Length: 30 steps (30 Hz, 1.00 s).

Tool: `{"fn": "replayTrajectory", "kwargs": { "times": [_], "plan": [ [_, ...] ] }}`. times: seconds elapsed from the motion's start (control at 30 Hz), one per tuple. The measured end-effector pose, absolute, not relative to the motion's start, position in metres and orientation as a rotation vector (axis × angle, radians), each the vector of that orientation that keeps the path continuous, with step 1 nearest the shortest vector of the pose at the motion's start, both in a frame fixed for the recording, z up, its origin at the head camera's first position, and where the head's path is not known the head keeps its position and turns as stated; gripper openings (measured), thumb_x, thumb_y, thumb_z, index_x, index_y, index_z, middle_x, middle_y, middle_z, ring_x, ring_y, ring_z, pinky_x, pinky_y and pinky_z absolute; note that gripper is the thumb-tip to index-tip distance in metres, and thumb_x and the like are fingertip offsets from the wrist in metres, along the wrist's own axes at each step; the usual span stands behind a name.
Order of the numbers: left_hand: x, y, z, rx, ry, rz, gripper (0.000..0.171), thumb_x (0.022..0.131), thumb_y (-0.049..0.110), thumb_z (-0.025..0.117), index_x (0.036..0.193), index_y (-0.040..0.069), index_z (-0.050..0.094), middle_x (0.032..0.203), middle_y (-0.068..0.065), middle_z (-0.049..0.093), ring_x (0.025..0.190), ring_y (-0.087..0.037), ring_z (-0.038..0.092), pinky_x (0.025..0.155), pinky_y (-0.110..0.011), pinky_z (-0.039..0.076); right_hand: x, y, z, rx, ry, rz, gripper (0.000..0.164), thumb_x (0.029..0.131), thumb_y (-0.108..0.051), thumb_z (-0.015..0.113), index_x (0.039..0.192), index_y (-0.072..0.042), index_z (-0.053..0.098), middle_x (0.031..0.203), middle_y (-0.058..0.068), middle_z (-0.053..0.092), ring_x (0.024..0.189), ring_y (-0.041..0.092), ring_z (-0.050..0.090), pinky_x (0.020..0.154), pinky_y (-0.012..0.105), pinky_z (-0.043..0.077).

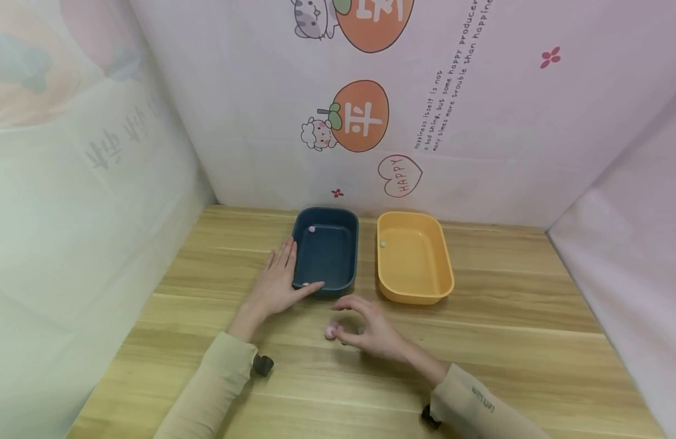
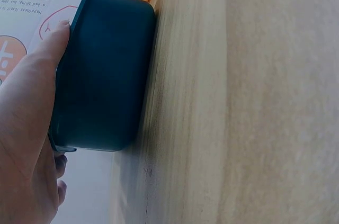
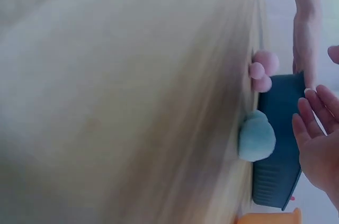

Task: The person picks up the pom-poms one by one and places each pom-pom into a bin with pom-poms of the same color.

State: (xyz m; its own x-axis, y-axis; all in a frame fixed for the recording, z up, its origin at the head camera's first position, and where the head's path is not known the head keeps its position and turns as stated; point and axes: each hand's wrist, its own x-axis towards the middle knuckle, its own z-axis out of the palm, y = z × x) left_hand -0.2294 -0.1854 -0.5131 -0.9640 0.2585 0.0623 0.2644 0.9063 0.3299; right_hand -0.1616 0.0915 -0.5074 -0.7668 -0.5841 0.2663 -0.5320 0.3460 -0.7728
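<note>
Apparently, the step in hand was picking small balls off the worktop (image 1: 508, 311). It seemed best done with a light pinch from above, round the middle of one ball, so that its neighbours stayed put and nothing rolled toward the near edge. The pink balls (image 3: 266, 64) lay clumped between the blue bin (image 1: 329, 256) and the worktop's near edge, just beside the thumb of the right hand (image 1: 373, 329); the blue ball (image 3: 257, 138) sat near them, farther toward the right edge. That hand's fingers were curved and parted from the thumb, pinching nothing. The left hand (image 1: 276, 286) touched the blue bin, its fingers straight along the side facing the left edge, thumb spread over the near rim. By the far edge stood the yellow bin (image 1: 417, 262), with a pale ball (image 1: 382, 244) inside.
</note>
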Motion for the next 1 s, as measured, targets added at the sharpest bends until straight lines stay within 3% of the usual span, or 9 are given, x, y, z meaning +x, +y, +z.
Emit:
{"fn": "replayTrajectory", "kwargs": {
  "times": [0.4,0.6,0.73,1.0],
  "plan": [
    [-0.23,-0.186,-0.513,-0.416,-3.048,-0.544,0.128,0.096,0.089,0.051,0.176,0.0,0.006,0.187,-0.018,0.006,0.175,-0.033,0.009,0.143,-0.057,0.013,-0.155,0.093,-0.526,-1.154,2.499,-1.304,0.057,0.096,-0.026,0.087,0.143,-0.002,0.067,0.146,0.012,0.07,0.134,0.03,0.066,0.119,0.044,0.054],
    [-0.23,-0.187,-0.515,-0.411,-3.051,-0.572,0.128,0.095,0.089,0.051,0.176,0.002,0.005,0.187,-0.017,0.005,0.176,-0.031,0.007,0.143,-0.058,0.012,-0.165,0.092,-0.545,-1.221,2.523,-1.342,0.051,0.099,-0.03,0.084,0.142,-0.008,0.068,0.142,0.007,0.072,0.131,0.023,0.067,0.114,0.037,0.056],
    [-0.231,-0.187,-0.516,-0.416,-3.049,-0.565,0.128,0.096,0.089,0.051,0.176,0.001,0.005,0.187,-0.018,0.005,0.176,-0.031,0.007,0.143,-0.057,0.012,-0.174,0.091,-0.568,-1.197,2.567,-1.321,0.049,0.097,-0.033,0.087,0.14,-0.019,0.07,0.139,-0.004,0.072,0.129,0.015,0.068,0.113,0.037,0.057],
    [-0.231,-0.187,-0.517,-0.417,-3.046,-0.567,0.127,0.096,0.089,0.052,0.175,0.001,0.005,0.187,-0.018,0.005,0.176,-0.031,0.006,0.143,-0.057,0.011,-0.166,0.085,-0.541,-1.184,2.602,-1.243,0.041,0.093,-0.019,0.089,0.13,-0.01,0.074,0.129,0.002,0.075,0.119,0.019,0.069,0.105,0.038,0.059]
  ]
}}
